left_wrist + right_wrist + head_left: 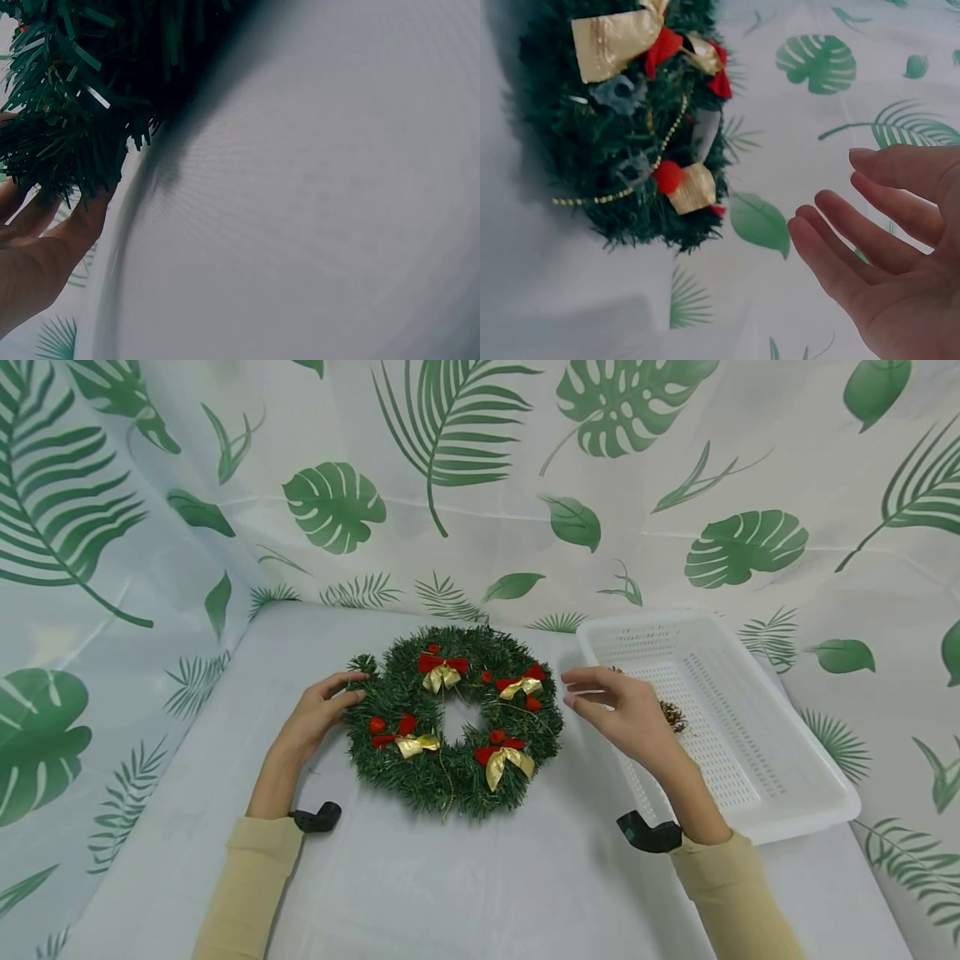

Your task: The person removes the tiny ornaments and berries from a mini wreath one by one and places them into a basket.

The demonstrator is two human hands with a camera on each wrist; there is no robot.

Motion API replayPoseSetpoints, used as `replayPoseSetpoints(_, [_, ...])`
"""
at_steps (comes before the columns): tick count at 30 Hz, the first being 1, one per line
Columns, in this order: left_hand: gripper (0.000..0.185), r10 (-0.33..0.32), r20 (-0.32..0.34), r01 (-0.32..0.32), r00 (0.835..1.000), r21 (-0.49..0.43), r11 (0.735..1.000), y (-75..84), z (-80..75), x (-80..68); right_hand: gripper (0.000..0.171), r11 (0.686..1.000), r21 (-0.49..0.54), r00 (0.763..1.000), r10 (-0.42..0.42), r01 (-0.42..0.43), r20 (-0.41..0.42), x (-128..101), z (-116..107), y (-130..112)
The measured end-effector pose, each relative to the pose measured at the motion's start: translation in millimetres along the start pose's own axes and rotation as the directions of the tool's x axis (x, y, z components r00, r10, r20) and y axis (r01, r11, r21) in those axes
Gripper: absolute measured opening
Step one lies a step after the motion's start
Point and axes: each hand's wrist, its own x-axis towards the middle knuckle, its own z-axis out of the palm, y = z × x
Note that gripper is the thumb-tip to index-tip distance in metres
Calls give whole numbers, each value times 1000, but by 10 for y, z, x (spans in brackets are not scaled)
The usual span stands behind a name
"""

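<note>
A green tinsel wreath (401, 689) lies on the white table, trimmed with red-and-gold bows, red balls and a thin gold bead string. At its left edge my left hand (318, 714) holds a bit of the greenery between thumb and fingers; the left wrist view shows the sprigs (67, 142) covering the fingertips. Off the right edge hovers my right hand (626, 710), apart from the wreath, thumb and fingers spread and slightly bent. Nothing lies between the fingers (840, 225) in the right wrist view, where gold ribbon (615, 45) shows on the wreath.
A white perforated plastic basket (817, 777) stands at the right, partly behind my right hand and forearm. Inside it sits a brown pinecone-like piece (672, 717), with part of another beside the hand. Leaf-printed cloth (480, 527) hangs behind and at the sides.
</note>
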Motion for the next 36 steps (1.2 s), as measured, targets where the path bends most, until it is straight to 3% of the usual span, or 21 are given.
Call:
replayPoseSetpoints(6, [53, -2, -1, 2, 1000, -2, 1000, 0, 1, 1, 30, 1000, 10, 1000, -11, 11, 1, -34, 105, 5])
replayPoseSetpoints(25, [51, 0, 0, 0, 1000, 7, 1000, 2, 4, 3, 36, 984, 82, 987, -154, 158, -53, -36, 507, 27])
replayPoseSetpoints(36, [51, -4, 1, 4, 1000, -7, 1000, -10, -4, 13, 34, 969, 47, 967, -237, 242, -89, -14, 679, 74])
